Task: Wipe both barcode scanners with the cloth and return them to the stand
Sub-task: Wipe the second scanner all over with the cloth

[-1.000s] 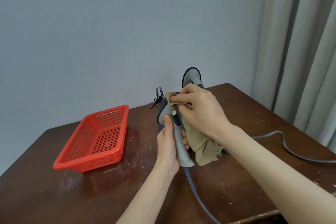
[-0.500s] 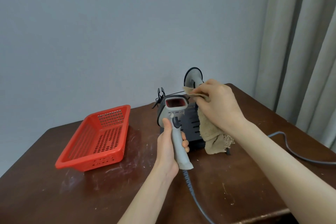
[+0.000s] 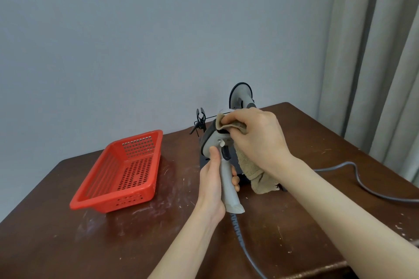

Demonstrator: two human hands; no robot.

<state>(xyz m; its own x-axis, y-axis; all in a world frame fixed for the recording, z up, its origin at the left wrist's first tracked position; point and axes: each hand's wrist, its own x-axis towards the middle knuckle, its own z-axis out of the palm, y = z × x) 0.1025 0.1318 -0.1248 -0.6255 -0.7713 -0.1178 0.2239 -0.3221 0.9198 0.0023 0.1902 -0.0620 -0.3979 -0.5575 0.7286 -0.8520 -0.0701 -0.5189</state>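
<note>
My left hand grips the handle of a grey barcode scanner held upright over the table, its cable trailing toward me. My right hand presses a beige cloth onto the scanner's head, hiding the scan window; the rest of the cloth hangs down to the right. Behind them a second grey scanner sits upright on the dark stand, which is mostly hidden by my hands.
A red perforated plastic basket lies on the brown wooden table to the left. A grey cable runs off to the right. A black clip stands behind the stand. Curtains hang at right.
My right hand had lifted the cloth off to the right, exposing the scan window; now it has come back and covers the scanner's head with the cloth again.
</note>
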